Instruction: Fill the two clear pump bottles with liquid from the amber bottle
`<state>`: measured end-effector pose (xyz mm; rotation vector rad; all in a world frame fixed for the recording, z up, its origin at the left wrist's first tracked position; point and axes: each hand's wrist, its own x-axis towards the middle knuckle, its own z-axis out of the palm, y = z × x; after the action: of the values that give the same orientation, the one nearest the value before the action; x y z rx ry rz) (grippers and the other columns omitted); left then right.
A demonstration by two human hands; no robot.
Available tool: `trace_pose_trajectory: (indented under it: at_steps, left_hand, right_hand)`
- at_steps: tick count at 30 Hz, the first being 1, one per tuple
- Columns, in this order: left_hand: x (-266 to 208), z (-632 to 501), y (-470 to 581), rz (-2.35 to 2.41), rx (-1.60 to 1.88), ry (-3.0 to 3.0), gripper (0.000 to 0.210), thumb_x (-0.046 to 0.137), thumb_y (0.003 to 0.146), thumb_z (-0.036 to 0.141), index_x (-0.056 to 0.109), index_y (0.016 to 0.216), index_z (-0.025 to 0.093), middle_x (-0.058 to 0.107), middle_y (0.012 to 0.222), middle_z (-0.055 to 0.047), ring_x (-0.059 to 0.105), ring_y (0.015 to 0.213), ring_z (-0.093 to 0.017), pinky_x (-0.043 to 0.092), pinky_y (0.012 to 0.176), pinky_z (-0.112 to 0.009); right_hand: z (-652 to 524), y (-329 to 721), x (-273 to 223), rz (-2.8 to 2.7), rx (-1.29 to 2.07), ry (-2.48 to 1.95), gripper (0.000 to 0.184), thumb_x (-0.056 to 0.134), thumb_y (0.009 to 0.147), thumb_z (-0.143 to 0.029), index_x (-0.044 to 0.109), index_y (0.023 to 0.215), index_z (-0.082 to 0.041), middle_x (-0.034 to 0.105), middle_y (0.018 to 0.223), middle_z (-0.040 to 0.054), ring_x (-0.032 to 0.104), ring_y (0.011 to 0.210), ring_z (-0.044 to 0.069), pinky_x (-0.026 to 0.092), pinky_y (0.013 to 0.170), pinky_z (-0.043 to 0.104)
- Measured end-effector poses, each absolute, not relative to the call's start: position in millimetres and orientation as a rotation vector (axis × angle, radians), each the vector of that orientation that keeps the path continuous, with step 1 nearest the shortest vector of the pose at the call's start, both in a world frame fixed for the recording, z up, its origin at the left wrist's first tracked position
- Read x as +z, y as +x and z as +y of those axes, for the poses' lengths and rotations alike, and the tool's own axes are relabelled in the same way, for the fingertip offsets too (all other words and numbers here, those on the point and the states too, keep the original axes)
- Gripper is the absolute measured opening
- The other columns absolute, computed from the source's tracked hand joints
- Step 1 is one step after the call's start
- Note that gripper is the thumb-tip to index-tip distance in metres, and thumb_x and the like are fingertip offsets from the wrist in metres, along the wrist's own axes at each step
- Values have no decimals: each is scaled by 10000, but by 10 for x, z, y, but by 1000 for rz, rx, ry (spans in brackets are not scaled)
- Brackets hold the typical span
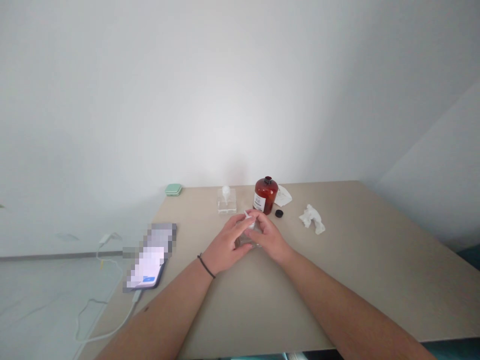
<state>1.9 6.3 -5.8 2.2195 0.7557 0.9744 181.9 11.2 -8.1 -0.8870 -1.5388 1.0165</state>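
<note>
In the head view, a clear bottle (256, 244) with a white pump top (250, 223) stands on the table between my two hands. My left hand (230, 242), a dark band round its wrist, is closed around the bottle's left side. From the right, my right hand (270, 237) curls its fingers round the pump top and the bottle's upper part. My fingers hide much of both. Just behind them stands an uncapped brown bottle (266, 192) with a white label, and its black cap (279, 213) lies to its right.
A second clear bottle (227, 201) with a whitish top stands behind my left hand. Crumpled tissue (313, 219) and a flat white paper (284, 195) lie to the right. At the left are a phone (150, 257) with a white cable (125, 322) and a green case (173, 189).
</note>
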Motion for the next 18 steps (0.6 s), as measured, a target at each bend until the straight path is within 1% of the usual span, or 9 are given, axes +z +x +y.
trace_pose_trajectory:
  at_steps: [4, 7, 11, 13, 15, 18]
  left_hand:
    - [-52, 63, 15, 757, 966, 2227, 711, 647, 856, 169, 348, 1482, 324, 390, 1475, -117, 378, 1400, -291, 309, 1186, -535]
    - [-43, 63, 17, 748, 969, 2220, 716, 641, 858, 162, 338, 1485, 328, 401, 1464, -114, 394, 1386, -284, 312, 1184, -534]
    - [-52, 64, 19, 739, 974, 2212, 700, 641, 862, 173, 351, 1479, 330, 407, 1461, -113, 396, 1383, -288, 311, 1182, -539]
    - [-61, 65, 17, 738, 973, 2205, 697, 645, 862, 183, 356, 1479, 327, 402, 1464, -116, 392, 1388, -290, 310, 1184, -535]
    - [-68, 69, 12, 736, 977, 2185, 690, 652, 862, 195, 366, 1475, 329, 400, 1467, -116, 389, 1391, -293, 308, 1185, -530]
    - [-74, 91, -6, 707, 993, 2132, 665, 669, 860, 219, 402, 1457, 340, 419, 1458, -106, 392, 1390, -295, 305, 1183, -533]
  right_hand:
    - [118, 1855, -89, -1538, 1040, -864, 238, 650, 846, -376, 680, 1061, -278, 597, 1275, 51, 515, 1258, 258, 344, 1112, 450]
    - [121, 1845, -126, -1517, 1044, -900, 240, 677, 828, -387, 659, 1034, -265, 605, 1233, 51, 536, 1211, 248, 369, 1086, 450]
    - [126, 1820, -139, -1481, 1007, -937, 313, 741, 764, -398, 619, 1014, -255, 621, 1125, 42, 570, 1106, 238, 409, 1037, 446]
    - [125, 1826, -111, -1498, 1015, -898, 310, 724, 777, -394, 631, 1042, -263, 622, 1130, 44, 568, 1123, 244, 402, 1047, 447]
    - [118, 1838, -79, -1508, 1036, -871, 277, 685, 809, -395, 660, 1058, -275, 620, 1182, 49, 551, 1180, 256, 374, 1080, 452]
    - [100, 1834, -69, -1487, 1055, -902, 225, 663, 826, -415, 691, 998, -273, 613, 1224, 48, 540, 1208, 260, 364, 1089, 450]
